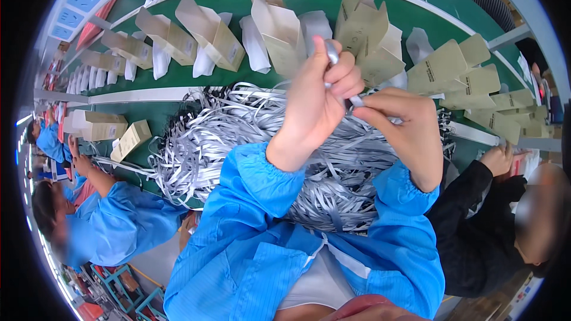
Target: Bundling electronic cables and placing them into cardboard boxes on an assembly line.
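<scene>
I take the heap of grey strips (238, 142) as my landmark; it is piled on the green belt (178, 80) right in front of me, close enough that I can draw from it without leaning.

Left of the heap, a co-worker in a blue smock (113, 220) sits at the same belt, and two closed tan cartons (113, 131) lie just beside the heap's left edge, within that person's reach.

Beyond the heap, a row of open tan cartons (208, 32) lies across the belt with white bags (160, 59) tucked between them, flaps open toward me, I would judge so they can be filled.

Above the heap's middle, my left hand (321, 92) is clenched around one grey strip (332, 53), its rounded end sticking up past my fingers. I hold it raised off the pile so it hangs free of the tangle.

Touching that hand, my right hand (401, 125) pinches the lower part of the same strip between thumb and forefinger, steadying it.

Right of the heap, a person in a black sleeve (476, 202) works at the belt's edge, near more tan cartons (470, 77).
</scene>
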`<state>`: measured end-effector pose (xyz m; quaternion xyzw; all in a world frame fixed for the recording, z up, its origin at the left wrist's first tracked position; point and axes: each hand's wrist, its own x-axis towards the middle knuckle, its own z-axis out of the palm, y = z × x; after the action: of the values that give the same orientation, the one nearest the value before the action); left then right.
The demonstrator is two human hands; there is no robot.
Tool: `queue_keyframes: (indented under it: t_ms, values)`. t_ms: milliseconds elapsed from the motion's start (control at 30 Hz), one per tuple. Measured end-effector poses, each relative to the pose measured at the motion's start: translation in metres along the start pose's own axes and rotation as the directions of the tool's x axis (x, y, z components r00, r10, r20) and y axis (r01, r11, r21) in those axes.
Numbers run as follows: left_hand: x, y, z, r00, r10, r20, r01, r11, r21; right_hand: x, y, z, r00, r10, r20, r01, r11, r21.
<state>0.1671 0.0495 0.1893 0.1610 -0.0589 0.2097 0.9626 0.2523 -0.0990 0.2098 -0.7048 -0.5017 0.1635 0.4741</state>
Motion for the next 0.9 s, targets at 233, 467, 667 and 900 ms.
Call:
queue_keyframes:
  t_ms: [233,467,667,900]
  values:
    - [-0.03,0.035,0.004,0.966,0.142,0.217,-0.096,0.972,-0.213,0.039,0.016,0.023,0.892,-0.361,0.274,0.29,0.919,0.265]
    - [-0.031,0.026,0.022,0.838,0.517,-0.174,-0.45,0.836,0.314,0.033,0.005,0.017,0.871,-0.466,-0.155,0.49,0.845,0.215]
    - [-0.008,-0.027,-0.003,0.782,0.623,-0.013,-0.25,0.333,0.909,0.04,0.014,0.069,0.918,-0.27,-0.292,0.368,0.852,0.371]
    - [-0.009,-0.05,0.018,0.863,0.491,0.122,-0.303,0.308,0.902,0.049,0.011,0.066,0.899,-0.175,-0.402,0.341,0.854,0.393]
